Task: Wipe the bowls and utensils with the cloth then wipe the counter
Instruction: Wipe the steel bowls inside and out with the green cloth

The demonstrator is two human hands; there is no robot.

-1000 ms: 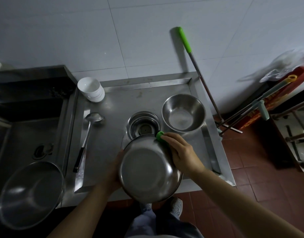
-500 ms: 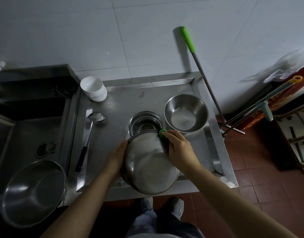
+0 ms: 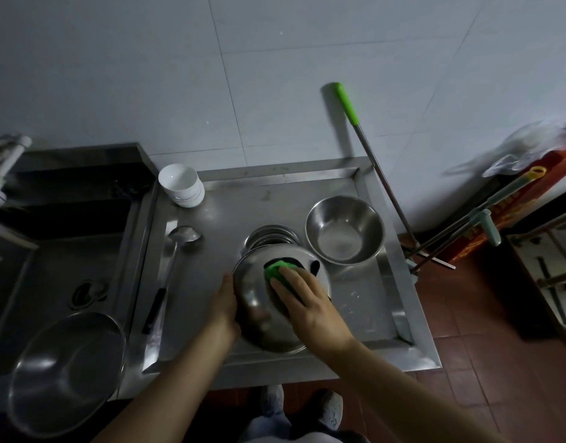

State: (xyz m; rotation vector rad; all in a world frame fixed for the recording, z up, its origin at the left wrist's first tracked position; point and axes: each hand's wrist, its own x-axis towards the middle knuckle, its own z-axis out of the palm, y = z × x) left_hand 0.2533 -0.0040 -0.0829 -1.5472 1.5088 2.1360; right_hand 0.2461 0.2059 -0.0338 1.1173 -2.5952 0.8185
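Bowl-wiping step: left hand (image 3: 224,310) grips the steel bowl (image 3: 259,302) at 9 o'clock, right hand (image 3: 302,298) presses the green cloth (image 3: 275,270) flat-fingered inside; next, sweep toward the rim.

Bare counter (image 3: 224,215) btwn ladle (image 3: 179,247) & steel bowl (image 3: 344,230).

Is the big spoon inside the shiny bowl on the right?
No, the ladle lies flat on the counter to the left, while the steel bowl on the right holds nothing.
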